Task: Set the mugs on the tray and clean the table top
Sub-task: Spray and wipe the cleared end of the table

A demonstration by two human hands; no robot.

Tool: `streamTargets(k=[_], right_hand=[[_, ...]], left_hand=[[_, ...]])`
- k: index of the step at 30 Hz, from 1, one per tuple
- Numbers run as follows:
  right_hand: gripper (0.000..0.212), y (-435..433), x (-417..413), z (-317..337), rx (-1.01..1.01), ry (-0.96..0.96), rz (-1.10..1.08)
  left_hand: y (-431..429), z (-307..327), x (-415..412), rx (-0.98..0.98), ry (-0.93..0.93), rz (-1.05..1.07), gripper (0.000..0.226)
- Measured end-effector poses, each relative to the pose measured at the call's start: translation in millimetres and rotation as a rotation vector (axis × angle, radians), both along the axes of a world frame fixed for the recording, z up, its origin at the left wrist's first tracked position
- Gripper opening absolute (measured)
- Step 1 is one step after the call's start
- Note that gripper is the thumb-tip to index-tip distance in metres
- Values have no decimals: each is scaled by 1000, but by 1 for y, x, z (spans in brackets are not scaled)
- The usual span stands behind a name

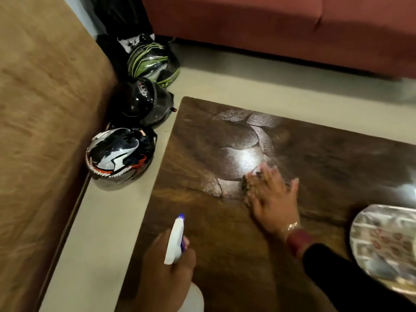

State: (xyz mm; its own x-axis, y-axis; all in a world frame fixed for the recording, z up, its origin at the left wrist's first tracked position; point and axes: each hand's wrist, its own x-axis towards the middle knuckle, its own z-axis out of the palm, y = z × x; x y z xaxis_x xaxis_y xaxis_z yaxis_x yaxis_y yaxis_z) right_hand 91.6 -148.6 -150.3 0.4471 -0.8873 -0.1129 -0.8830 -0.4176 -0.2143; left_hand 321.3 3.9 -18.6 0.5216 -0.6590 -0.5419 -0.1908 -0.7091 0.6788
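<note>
My left hand (167, 270) grips a white spray bottle (175, 242) with a purple nozzle, held over the near left part of the dark wooden table top (202, 221). My right hand (271, 197) lies flat on the middle of the table and presses down a small cloth (247, 184), mostly hidden under the fingers and blurred. Wet curved wipe marks (238, 140) shine on the wood beyond that hand. A patterned round tray (382, 244) sits at the right edge, cut off by the frame. No mugs are in view.
Three motorcycle helmets stand on the pale floor left of the table: white-black (120, 153), black (140, 102), green-striped (153, 61). A brown sofa (45, 131) fills the left side. A red sofa (281, 25) runs along the back.
</note>
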Motion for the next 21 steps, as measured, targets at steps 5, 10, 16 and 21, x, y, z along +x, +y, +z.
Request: streamTargets(k=[5, 10, 16, 21], right_hand=[[64, -135, -43, -5, 74, 78, -524], [65, -170, 56, 1, 98, 125, -389], [62, -25, 105, 10, 152, 36, 128], [62, 133, -15, 4, 112, 8, 176]], left_hand=[[-2, -9, -28, -73, -153, -86, 42], [0, -7, -32, -220, -209, -453, 19], [-6, -1, -72, -288, -408, -400, 31], [15, 7, -80, -250, -204, -168, 28]])
